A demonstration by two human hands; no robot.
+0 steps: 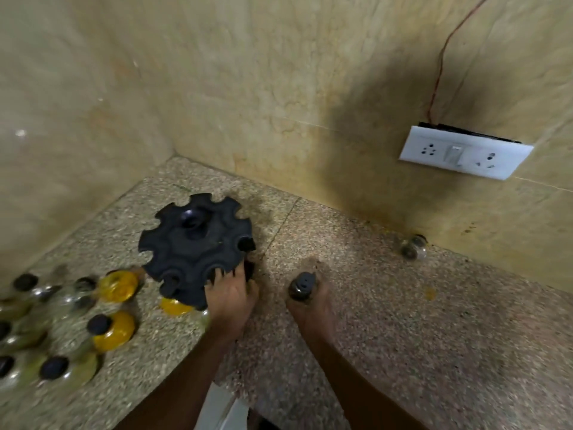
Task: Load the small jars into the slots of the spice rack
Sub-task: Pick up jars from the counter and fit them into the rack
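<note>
I see the black spice rack (195, 243) standing on the speckled stone counter (403, 321), close to the corner where two beige walls meet. Its top is a round disc with scalloped notches around the edge, and I make out no jar in any notch facing me. My left hand (231, 297) rests on the rack's near right edge, fingers (217, 279) curled over the rim and pressed against it, so it grips the rack itself.

Just right of the rack, my right hand (310, 308) is closed around a small jar with a dark cap (302, 285); the cap points up and away from me, and the jar's body is mostly hidden in the fist.

Left of the rack a cluster of small jars (55, 330) stands on the counter, blurred, all with dark caps; several (114, 330) hold something yellow, others greenish or pale contents. One yellow jar (175, 306) sits touching the rack's near base.

Well to the right of the rack, against the back wall, one clear jar (414, 247) lies on its side. Above it a white socket plate (465, 152) is fixed to the wall, with a thin red wire (440, 72) running up from it.
</note>
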